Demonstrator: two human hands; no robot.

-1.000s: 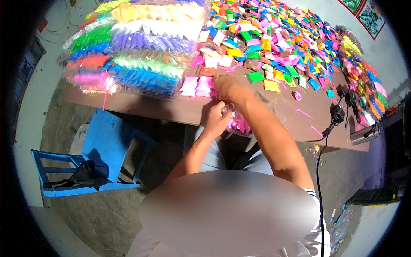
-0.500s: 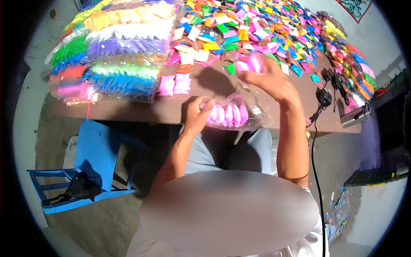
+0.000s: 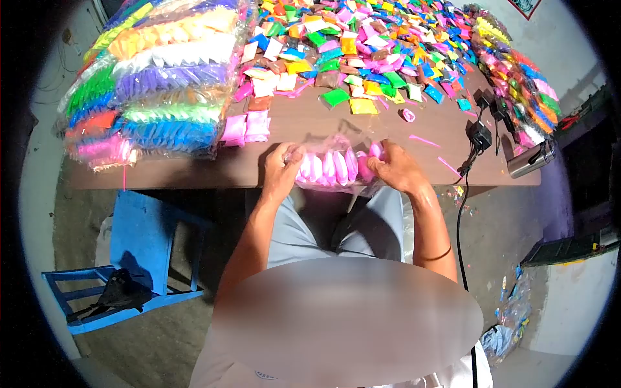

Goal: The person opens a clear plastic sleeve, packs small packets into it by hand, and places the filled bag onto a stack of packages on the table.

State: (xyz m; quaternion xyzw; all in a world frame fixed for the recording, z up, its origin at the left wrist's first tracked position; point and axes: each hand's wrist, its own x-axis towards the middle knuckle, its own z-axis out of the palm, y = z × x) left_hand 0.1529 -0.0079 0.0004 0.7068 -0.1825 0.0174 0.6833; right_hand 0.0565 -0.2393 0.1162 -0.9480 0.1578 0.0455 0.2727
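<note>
At the table's front edge lies a clear plastic bag [image 3: 333,189] with a row of pink packets [image 3: 328,168] standing side by side in it. My left hand [image 3: 282,166] is closed on the bag's left end. At the other end, my right hand [image 3: 396,168] grips pink packets [image 3: 370,160] at the bag's mouth; whether they are fully inside the bag I cannot tell. Two more pink packets [image 3: 246,128] lie on the table to the left of my left hand.
A heap of loose coloured packets [image 3: 362,45] covers the back of the brown table [image 3: 310,123]. Filled bags stack at left [image 3: 171,74] and right [image 3: 517,77]. Black adapters with a cable [image 3: 480,136] and a metal cylinder [image 3: 532,160] sit at right. A blue chair [image 3: 139,242] stands at lower left.
My right hand has come down from the edge of the heap, with pink packets in it, to the bag's right end. The left hand still holds the bag.
</note>
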